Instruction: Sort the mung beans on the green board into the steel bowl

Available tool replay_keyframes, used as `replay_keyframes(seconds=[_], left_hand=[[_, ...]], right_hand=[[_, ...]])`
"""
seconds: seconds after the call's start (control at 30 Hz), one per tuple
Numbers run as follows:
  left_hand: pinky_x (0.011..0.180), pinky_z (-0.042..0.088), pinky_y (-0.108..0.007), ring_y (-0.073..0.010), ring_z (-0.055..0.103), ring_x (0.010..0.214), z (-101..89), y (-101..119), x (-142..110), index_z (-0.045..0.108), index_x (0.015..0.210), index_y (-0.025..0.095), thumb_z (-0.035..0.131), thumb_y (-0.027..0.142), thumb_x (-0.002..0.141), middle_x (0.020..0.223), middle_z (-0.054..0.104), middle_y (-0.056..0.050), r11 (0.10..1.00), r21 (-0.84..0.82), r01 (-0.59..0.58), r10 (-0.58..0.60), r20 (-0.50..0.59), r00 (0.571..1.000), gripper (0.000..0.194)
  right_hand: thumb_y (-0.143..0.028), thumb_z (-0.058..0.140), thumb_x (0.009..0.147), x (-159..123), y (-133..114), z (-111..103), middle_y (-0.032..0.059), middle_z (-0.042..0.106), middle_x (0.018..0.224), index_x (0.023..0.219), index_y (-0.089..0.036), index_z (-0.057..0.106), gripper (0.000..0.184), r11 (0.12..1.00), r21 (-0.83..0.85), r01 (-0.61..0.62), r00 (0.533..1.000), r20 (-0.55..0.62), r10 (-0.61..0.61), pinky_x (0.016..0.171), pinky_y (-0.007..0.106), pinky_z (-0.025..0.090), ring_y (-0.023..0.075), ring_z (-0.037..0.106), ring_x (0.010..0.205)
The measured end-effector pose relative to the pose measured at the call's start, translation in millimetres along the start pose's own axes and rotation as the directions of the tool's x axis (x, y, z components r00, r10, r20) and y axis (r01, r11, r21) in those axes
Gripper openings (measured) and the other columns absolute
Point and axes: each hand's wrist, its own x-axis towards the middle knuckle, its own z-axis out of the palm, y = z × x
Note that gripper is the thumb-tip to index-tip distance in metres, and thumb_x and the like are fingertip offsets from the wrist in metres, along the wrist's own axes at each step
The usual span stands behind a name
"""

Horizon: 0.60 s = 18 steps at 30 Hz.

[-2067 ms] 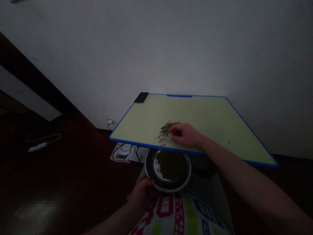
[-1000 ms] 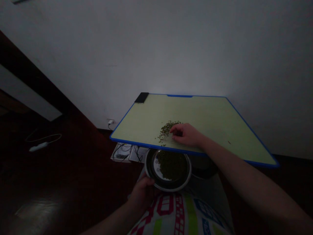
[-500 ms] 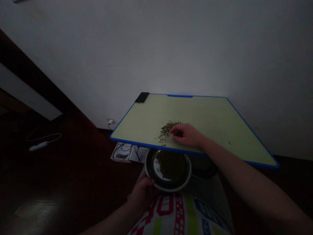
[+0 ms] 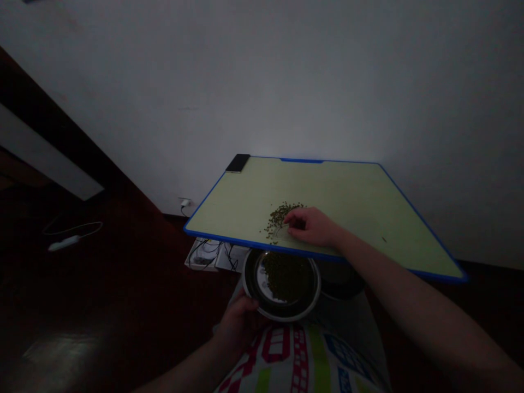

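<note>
Little shift is seen, suggesting scant headway; the bowl (image 4: 286,316) is held by the left hand (image 4: 238,323); whether grains (image 4: 279,215) are pinched by the right hand (image 4: 311,225) is unclear.

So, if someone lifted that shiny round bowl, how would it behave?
The bowl looks metallic, so it's probably stiff and perhaps slippery. Its small greenish-brown pieces, heaped off-center, would likely slide if it tilted. Held at one edge by the left hand, it might tip away from that grip.
</note>
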Motion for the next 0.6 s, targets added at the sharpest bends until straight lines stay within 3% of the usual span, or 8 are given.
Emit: replay_keyframes(seconds=[0.17,0.47,0.6], left_hand=[[0.074,0.06,-0.043,-0.0255,0.073,0.078,-1.2,-0.2,0.9,0.066,0.093,0.019,0.061,0.008,0.057,0.086,0.079,-0.004,1.0,0.001,-0.009,0.009,-0.001,1.0,0.038],[0.08,0.059,-0.05,-0.0281,0.073,0.085,-3.2,-2.5,1.6,0.067,0.092,0.019,0.061,0.008,0.056,0.091,0.08,-0.006,0.999,-0.038,-0.013,0.014,0.023,1.0,0.038],[0.077,0.06,-0.047,-0.0267,0.073,0.081,-1.8,-1.6,0.3,0.067,0.089,0.02,0.061,0.007,0.056,0.087,0.08,-0.005,0.999,-0.032,-0.007,0.007,-0.002,1.0,0.036]], right_hand=[[-0.021,0.061,0.077,2.3,-0.4,0.8,-0.0006,0.062,0.067,0.095,-0.016,0.067,0.02,1.0,-0.018,0.005,1.0,-0.002,-0.005,0.058,0.024,0.043,0.0107,0.054,0.059],[-0.02,0.063,0.076,2.0,-3.9,-0.3,-0.0011,0.061,0.066,0.095,-0.015,0.068,0.02,1.0,0.004,0.011,0.999,0.04,-0.011,0.056,0.023,0.042,0.0104,0.053,0.057],[-0.021,0.063,0.078,2.4,-5.8,0.8,-0.0003,0.063,0.067,0.097,-0.015,0.068,0.021,1.0,-0.027,0.003,0.999,0.043,-0.002,0.058,0.024,0.043,0.011,0.054,0.058]])
